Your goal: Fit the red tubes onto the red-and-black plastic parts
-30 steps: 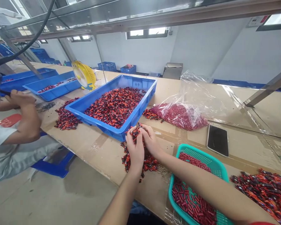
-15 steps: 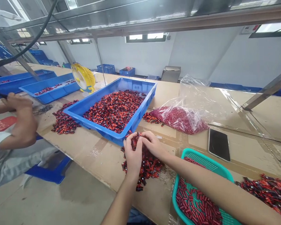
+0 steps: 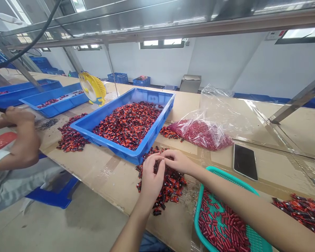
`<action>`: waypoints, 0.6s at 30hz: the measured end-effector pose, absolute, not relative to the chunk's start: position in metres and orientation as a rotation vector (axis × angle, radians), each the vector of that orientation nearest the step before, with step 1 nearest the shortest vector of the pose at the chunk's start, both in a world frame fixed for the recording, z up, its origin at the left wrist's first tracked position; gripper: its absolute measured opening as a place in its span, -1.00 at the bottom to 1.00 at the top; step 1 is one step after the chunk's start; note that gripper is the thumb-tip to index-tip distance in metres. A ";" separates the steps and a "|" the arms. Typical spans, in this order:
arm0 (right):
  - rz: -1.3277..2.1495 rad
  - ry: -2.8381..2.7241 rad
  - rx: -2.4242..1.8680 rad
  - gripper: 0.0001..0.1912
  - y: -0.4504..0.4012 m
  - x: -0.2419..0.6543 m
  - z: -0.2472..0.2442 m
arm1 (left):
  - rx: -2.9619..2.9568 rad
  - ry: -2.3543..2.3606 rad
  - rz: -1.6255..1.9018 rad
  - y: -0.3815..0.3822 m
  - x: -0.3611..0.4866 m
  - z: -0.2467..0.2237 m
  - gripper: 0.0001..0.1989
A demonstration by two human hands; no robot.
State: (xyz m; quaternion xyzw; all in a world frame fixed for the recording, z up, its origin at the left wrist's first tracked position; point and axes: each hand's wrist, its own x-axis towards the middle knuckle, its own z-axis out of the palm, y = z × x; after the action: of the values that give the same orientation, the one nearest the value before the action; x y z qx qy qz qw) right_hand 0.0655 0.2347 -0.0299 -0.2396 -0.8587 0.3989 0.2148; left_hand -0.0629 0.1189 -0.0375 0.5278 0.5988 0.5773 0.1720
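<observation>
**My fingers pinched together over a loose pile**

My left hand [image 3: 151, 178] and right hand [image 3: 177, 161] met above a pile of small red-and-black pieces [image 3: 170, 185] on the cardboard-covered bench [image 3: 102, 175]. My fingertips [image 3: 161, 158] were curled and touching, but I could not tell what they gripped. Under my right forearm sat a teal plastic basket [image 3: 220, 174] of red tubes [image 3: 220, 224]. Just past the pile, a blue plastic tray [image 3: 153, 131] brimmed with similar pieces. To the right lay a clear plastic bag [image 3: 202, 134] of red tubes and a phone [image 3: 245, 162], with open bench around them. Farther left, a co-worker's hand [image 3: 18, 117] stayed beside another pile [image 3: 72, 134], near a yellow fan [image 3: 93, 89].
</observation>
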 end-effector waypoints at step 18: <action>0.711 -2.151 -0.886 -0.67 0.187 0.161 0.029 | 1.824 2.087 1.895 0.029 -0.131 -0.036 -0.82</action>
State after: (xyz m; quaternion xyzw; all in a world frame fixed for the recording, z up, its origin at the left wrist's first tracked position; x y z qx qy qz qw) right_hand 0.1607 0.1870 0.0292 -0.3414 -0.8294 0.2742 0.3470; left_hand -0.1312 0.0288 -0.0364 0.5400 0.6180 0.5611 -0.1080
